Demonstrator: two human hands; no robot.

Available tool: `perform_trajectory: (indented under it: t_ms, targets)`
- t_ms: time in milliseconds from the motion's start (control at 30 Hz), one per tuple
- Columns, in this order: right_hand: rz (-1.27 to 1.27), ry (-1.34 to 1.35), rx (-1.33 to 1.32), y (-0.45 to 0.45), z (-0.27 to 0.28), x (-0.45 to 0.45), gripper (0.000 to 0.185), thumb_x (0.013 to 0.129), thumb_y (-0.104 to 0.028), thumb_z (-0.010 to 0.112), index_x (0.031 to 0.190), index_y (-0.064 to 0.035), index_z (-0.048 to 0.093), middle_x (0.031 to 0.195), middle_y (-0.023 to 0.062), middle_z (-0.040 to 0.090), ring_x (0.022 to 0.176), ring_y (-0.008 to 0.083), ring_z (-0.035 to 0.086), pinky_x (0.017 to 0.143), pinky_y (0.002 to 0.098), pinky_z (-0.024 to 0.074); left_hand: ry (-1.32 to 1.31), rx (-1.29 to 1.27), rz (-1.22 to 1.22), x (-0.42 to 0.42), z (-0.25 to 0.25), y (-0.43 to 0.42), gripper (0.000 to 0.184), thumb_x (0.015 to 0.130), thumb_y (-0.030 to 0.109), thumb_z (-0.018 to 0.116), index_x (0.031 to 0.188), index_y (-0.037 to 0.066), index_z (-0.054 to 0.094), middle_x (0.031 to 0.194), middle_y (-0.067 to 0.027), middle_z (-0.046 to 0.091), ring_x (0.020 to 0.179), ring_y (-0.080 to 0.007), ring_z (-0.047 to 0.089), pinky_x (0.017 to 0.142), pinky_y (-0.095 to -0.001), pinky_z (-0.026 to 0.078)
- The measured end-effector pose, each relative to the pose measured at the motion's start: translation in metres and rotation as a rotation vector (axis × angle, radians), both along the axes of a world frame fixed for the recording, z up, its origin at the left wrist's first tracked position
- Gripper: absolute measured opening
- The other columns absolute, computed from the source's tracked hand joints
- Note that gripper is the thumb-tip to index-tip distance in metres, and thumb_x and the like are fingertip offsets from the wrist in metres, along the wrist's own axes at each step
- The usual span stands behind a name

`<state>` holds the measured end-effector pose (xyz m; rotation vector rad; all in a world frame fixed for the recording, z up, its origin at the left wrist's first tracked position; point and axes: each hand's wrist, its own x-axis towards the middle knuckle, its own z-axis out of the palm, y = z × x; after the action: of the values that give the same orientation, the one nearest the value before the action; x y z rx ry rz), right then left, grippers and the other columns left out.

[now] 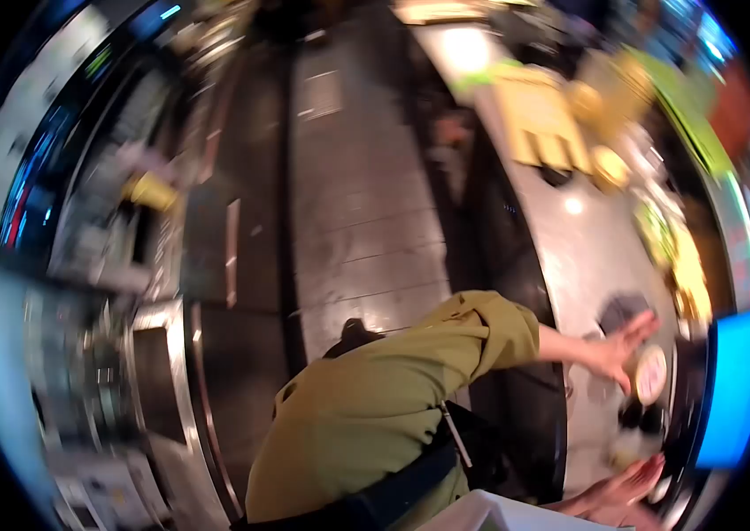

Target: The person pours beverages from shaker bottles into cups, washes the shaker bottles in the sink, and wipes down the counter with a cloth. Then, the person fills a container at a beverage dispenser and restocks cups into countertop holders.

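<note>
From an olive sleeve, my left hand (618, 352) reaches over the counter (574, 234) at the right, its fingers spread. They are beside a round pale-lidded container (650, 373), and whether they touch it is unclear. A dark rounded item (623, 311) lies just above that hand. Low at the right, my right hand (627, 489) is blurred, with fingers stretched out and nothing visible in them. Small dark items (642, 416) sit between the two hands.
Yellow containers (541, 115) and a yellow tub (610, 168) stand farther up the counter. A bright blue panel (736, 389) is at the right edge. The tiled floor (371, 212) runs up the middle. Metal equipment (162, 372) lines the left side, with a yellow item (152, 192) above.
</note>
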<state>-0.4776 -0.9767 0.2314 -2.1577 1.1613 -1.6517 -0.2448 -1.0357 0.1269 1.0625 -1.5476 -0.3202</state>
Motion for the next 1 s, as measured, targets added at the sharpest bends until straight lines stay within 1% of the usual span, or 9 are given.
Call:
perform_trajectory:
  t_ms: [133, 200, 267, 400, 567, 800, 900, 967, 1000]
  targets:
    - [0.395, -0.015, 0.349, 0.026, -0.034, 0.160, 0.031, 0.089, -0.011, 0.046, 0.116, 0.0030, 0.043, 0.109, 0.0130, 0.052, 0.093, 0.0207, 0.053, 0.084, 0.0290, 0.0418, 0.237, 0.005, 0.198, 0.136, 0.040, 0.150, 0.099, 0.062, 0.047, 0.072, 0.131, 0.004, 0.017, 0.135, -0.0186, 0.020, 0.128, -0.0348, 0.017, 0.103, -0.0427, 0.018]
    - [0.725, -0.039, 0.542, 0.040, -0.048, 0.256, 0.033, 0.087, -0.009, 0.048, 0.119, 0.0014, 0.042, 0.111, 0.0128, 0.052, 0.094, 0.0186, 0.054, 0.083, 0.0272, 0.0427, 0.160, -0.049, 0.610, 0.213, 0.056, 0.253, 0.062, 0.072, 0.032, 0.068, 0.119, 0.004, 0.039, 0.125, -0.0138, 0.036, 0.121, -0.0285, 0.030, 0.100, -0.0387, 0.025]
    - [1.087, 0.014, 0.575, 0.096, -0.024, 0.365, 0.037, 0.085, -0.008, 0.051, 0.120, -0.0005, 0.042, 0.111, 0.0132, 0.051, 0.090, 0.0182, 0.055, 0.079, 0.0280, 0.0435, 0.372, 0.052, 1.029, 0.281, 0.050, 0.362, 0.056, 0.072, 0.021, 0.067, 0.118, 0.003, 0.041, 0.116, -0.0096, 0.044, 0.110, -0.0226, 0.043, 0.095, -0.0345, 0.034]
    - [1.609, 0.384, 0.484, 0.240, 0.010, 0.562, 0.041, 0.076, -0.006, 0.061, 0.114, 0.0006, 0.046, 0.100, 0.0102, 0.056, 0.084, 0.0154, 0.056, 0.077, 0.0268, 0.0441, 0.289, -0.029, 1.819, 0.382, 0.042, 0.605, 0.034, 0.073, 0.008, 0.061, 0.106, 0.001, 0.052, 0.104, -0.0120, 0.053, 0.097, -0.0226, 0.052, 0.085, -0.0325, 0.041]
    - [2.126, 0.483, 0.042, 0.495, 0.060, 0.768, 0.046, 0.075, -0.025, 0.065, 0.111, -0.0014, 0.049, 0.098, 0.0147, 0.057, 0.086, 0.0243, 0.058, 0.075, 0.0317, 0.0466, 0.543, -0.225, 1.908, 0.468, 0.025, 0.761, 0.034, 0.080, 0.008, 0.059, 0.112, 0.001, 0.048, 0.107, -0.0109, 0.053, 0.101, -0.0176, 0.050, 0.087, -0.0304, 0.041]
    - [1.997, 0.343, -0.455, 0.791, 0.097, 1.014, 0.051, 0.070, -0.038, 0.064, 0.107, -0.0064, 0.050, 0.092, 0.0154, 0.055, 0.086, 0.0301, 0.056, 0.073, 0.0376, 0.0461, 0.603, -0.319, 1.897, 0.618, 0.056, 0.828, 0.058, 0.074, 0.021, 0.066, 0.120, -0.002, 0.038, 0.120, -0.0184, 0.043, 0.113, -0.0284, 0.043, 0.093, -0.0371, 0.037]
    - [2.082, 0.237, -0.626, 0.867, 0.075, 1.084, 0.065, 0.066, -0.047, 0.064, 0.116, -0.0089, 0.046, 0.107, 0.0192, 0.051, 0.094, 0.0343, 0.054, 0.078, 0.0390, 0.0452, 0.475, -0.285, 2.098, 0.677, 0.064, 0.857, 0.072, 0.073, 0.023, 0.068, 0.127, -0.005, 0.028, 0.129, -0.0208, 0.033, 0.122, -0.0299, 0.030, 0.100, -0.0376, 0.026]
    - [2.309, 0.592, -0.615, 0.891, 0.067, 1.110, 0.050, 0.066, -0.040, 0.064, 0.103, -0.0070, 0.055, 0.095, 0.0186, 0.056, 0.090, 0.0333, 0.055, 0.076, 0.0408, 0.0463, 0.392, -0.267, 2.223, 0.722, 0.053, 0.876, 0.090, 0.072, 0.032, 0.067, 0.132, -0.007, 0.013, 0.139, -0.0239, 0.013, 0.129, -0.0338, 0.011, 0.106, -0.0398, 0.005]
    - [2.307, 0.485, -0.784, 0.892, 0.060, 1.121, 0.041, 0.068, -0.032, 0.060, 0.099, -0.0039, 0.057, 0.091, 0.0153, 0.058, 0.088, 0.0310, 0.055, 0.074, 0.0399, 0.0455, 0.342, -0.247, 2.302, 0.739, 0.054, 0.884, 0.096, 0.072, 0.033, 0.067, 0.134, -0.006, 0.005, 0.141, -0.0224, 0.005, 0.131, -0.0331, 0.004, 0.106, -0.0390, 0.002]
